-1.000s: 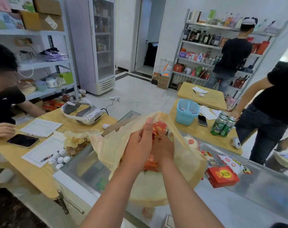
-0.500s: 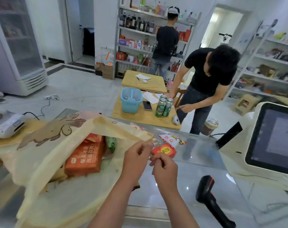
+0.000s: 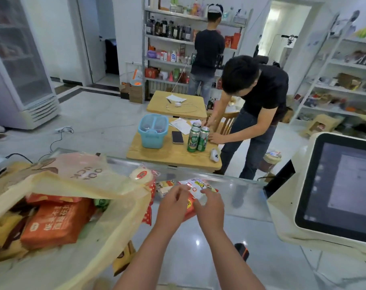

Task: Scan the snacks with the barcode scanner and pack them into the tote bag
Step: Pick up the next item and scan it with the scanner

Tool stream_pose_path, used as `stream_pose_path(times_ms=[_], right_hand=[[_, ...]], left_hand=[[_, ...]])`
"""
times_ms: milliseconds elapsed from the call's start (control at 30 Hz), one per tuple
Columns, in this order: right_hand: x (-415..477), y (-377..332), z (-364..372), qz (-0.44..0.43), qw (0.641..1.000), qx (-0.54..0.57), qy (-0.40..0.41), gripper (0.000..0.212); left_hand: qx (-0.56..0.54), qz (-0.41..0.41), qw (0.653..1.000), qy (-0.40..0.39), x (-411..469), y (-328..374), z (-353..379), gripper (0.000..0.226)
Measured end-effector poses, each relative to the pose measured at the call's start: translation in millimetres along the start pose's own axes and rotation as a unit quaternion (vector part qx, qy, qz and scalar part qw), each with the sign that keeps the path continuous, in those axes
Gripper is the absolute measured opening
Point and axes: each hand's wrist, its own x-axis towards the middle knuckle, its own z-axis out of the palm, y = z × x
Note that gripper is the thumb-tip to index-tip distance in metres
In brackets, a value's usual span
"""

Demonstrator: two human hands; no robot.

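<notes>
snack packet (image 3: 195,188) newly reached: right hand (image 3: 209,206) seemingly pinches it, left hand (image 3: 172,205) grip unclear.

Left forearm (image 3: 144,254) and right forearm (image 3: 226,254), lower centre of the frame: both bare down to the bottom edge. Left hand (image 3: 171,204) and right hand (image 3: 209,206): likewise bare, fingers uncovered.

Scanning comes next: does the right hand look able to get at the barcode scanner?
Probably yes: the barcode scanner lies on the glass counter by the right forearm, nothing on it, but the right hand seems to pinch a white snack packet.
</notes>
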Motion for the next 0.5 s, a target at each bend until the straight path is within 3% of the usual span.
stream_pose_path(times_ms=[100,200,367,500], right_hand=[[28,1,11,-0.021,0.996,-0.08,-0.038,0.052],[50,5,20,-0.028,0.99,-0.114,-0.083,0.056],[65,11,26,-0.037,0.978,-0.157,-0.133,0.023],[66,10,18,-0.042,0.977,-0.162,-0.133,0.017]], left_hand=[[0.016,0.021,0.999,0.037,9,13,10,0.021],[0.073,0.05,0.994,0.069,15,17,15,0.021],[0.117,0.077,0.985,0.104,10,21,13,0.03],[0.14,0.062,0.981,0.119,4,13,11,0.021]])
